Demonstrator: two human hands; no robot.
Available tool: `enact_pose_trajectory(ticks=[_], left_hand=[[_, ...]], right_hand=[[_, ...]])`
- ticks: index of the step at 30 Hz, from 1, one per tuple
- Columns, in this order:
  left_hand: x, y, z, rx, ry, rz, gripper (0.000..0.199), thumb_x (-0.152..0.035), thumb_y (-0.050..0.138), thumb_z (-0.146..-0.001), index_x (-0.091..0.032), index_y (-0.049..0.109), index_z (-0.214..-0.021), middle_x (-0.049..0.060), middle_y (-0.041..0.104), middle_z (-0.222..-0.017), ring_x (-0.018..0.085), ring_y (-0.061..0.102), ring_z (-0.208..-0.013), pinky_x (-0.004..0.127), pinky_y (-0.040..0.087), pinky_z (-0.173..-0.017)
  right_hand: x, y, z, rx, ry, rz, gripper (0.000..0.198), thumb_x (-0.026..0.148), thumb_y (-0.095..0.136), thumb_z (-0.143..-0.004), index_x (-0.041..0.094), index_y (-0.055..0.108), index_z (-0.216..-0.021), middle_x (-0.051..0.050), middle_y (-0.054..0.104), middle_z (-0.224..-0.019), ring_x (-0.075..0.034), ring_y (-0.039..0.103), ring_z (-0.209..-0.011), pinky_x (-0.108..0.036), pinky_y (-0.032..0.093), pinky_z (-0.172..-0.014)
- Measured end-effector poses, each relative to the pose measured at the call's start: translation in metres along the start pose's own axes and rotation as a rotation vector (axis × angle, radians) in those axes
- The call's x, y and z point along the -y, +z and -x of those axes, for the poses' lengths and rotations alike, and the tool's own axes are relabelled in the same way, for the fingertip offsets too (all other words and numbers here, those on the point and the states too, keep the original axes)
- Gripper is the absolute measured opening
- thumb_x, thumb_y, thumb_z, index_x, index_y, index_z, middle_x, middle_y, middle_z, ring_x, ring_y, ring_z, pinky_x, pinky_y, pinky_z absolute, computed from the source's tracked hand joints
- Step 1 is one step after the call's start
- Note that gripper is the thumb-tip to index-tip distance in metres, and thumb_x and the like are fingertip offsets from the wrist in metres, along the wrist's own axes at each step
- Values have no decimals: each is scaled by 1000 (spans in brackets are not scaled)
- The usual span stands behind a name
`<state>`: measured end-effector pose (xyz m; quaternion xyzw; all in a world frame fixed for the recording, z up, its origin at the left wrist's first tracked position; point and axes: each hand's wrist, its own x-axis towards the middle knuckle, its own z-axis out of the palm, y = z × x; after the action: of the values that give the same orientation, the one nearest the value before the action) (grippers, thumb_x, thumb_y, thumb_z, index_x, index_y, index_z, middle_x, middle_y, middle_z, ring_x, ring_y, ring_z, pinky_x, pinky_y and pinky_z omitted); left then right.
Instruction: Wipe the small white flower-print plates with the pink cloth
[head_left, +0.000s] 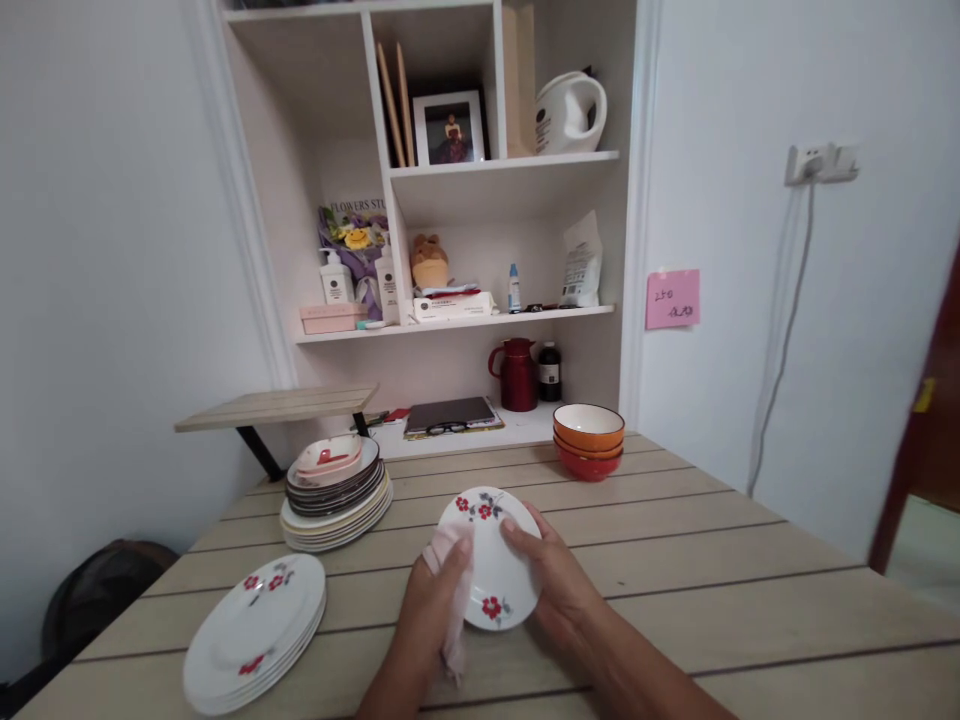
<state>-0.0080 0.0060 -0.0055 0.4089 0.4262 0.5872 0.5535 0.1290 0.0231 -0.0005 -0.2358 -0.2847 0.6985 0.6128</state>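
A white plate with red flowers (499,565) is held up above the table between my hands. My right hand (559,570) grips its right edge, thumb on the face and fingers behind. At the left edge, my left hand (431,600) is closed on a pale pink cloth (456,625), which lies against the plate's rim; the cloth's lower end hangs down. To the left sits a stack of similar flowered plates (259,635). Behind that stack is a taller pile of plates (337,500) topped with small pink-rimmed dishes (328,458).
Orange and red bowls (589,440) are stacked at the table's back right. A small raised wooden shelf (277,405) stands at the back left. In the wall unit are a red jug (517,375), a dark bottle (550,372) and a laptop-like dark slab (450,414). The wooden table (712,600) extends right.
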Motion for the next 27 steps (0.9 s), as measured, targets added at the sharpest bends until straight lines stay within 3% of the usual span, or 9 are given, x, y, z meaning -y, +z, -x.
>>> enact_pose_trajectory(ticks=[6, 13, 18, 22, 27], left_hand=[[11, 1, -3, -23, 44, 52, 60, -49, 84, -57, -11, 71, -101, 15, 77, -90, 32, 71, -93, 36, 57, -78], [14, 0, -1, -90, 77, 112, 59, -51, 83, -59, -13, 71, -101, 13, 76, -87, 28, 73, -82, 34, 59, -70], [7, -3, 1, -98, 110, 32, 55, -50, 82, -60, -12, 71, -98, 10, 75, -77, 25, 72, -73, 31, 59, -63], [6, -8, -2, -197, 110, 29, 55, -52, 81, -61, -11, 71, -96, 7, 74, -70, 21, 70, -63, 26, 56, -55], [4, -8, -3, -152, 113, 47, 57, -53, 78, -64, -11, 69, -102, 6, 74, -71, 21, 70, -60, 26, 55, -51]], right_hand=[[-11, -2, -6, -89, -16, -66, 59, 28, 83, -65, 21, 55, -116, -6, 76, -90, -24, 71, -77, -37, 55, -74], [-11, -3, -5, 16, 139, -30, 46, 30, 76, -72, 12, 61, -112, -12, 77, -89, -27, 71, -80, -39, 54, -77], [-2, -4, 0, 104, 166, 136, 45, 16, 75, -64, 11, 64, -108, -11, 77, -87, -26, 71, -74, -35, 54, -67], [0, -3, 3, 226, 141, 178, 57, 12, 74, -60, 13, 62, -115, -11, 76, -99, -27, 71, -84, -37, 53, -75], [-3, -2, 3, 233, 162, 126, 53, 16, 74, -65, 14, 62, -116, -11, 76, -102, -27, 70, -87, -39, 52, -81]])
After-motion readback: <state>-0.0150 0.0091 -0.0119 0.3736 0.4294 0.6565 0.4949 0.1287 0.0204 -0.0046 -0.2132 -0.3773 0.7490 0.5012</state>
